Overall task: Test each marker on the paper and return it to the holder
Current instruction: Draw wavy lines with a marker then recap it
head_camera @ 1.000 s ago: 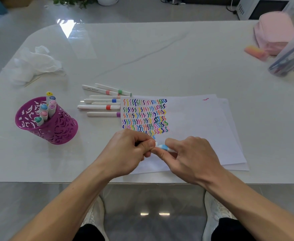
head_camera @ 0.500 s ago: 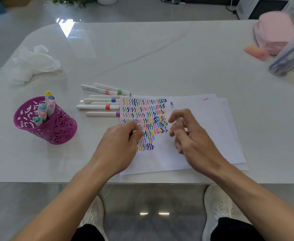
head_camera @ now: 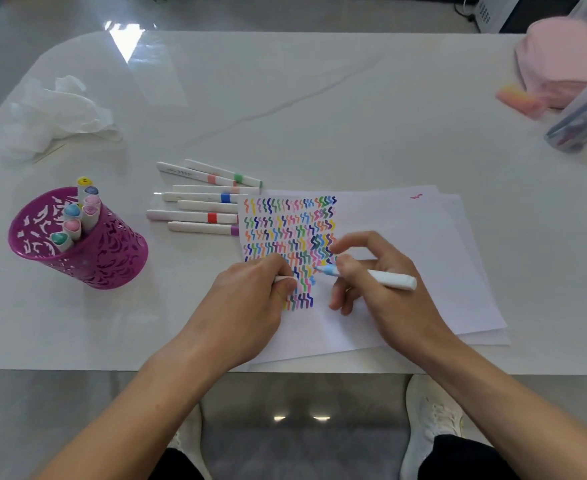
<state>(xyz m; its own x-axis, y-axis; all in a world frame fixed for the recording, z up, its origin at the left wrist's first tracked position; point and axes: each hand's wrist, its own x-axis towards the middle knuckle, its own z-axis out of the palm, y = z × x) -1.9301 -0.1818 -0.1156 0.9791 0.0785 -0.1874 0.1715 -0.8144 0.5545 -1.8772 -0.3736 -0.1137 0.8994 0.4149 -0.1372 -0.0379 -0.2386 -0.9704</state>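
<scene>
My right hand holds an uncapped white marker with a light blue collar; its tip touches the paper beside a fresh blue squiggle. The sheet is covered on its left with rows of coloured squiggles. My left hand rests on the paper's left part and pinches the white cap. A purple perforated holder stands at the left with several capped markers in it. Several white markers lie side by side between the holder and the paper.
Crumpled white tissue lies at the far left. A pink cloth item, an orange-pink block and a clear plastic bag of pens sit at the far right. The table's front edge runs just below my wrists.
The marker was uncapped, its cap staying in my left hand. My right hand carried the marker up over the paper, then brought its tip down to the lower squiggle rows.
</scene>
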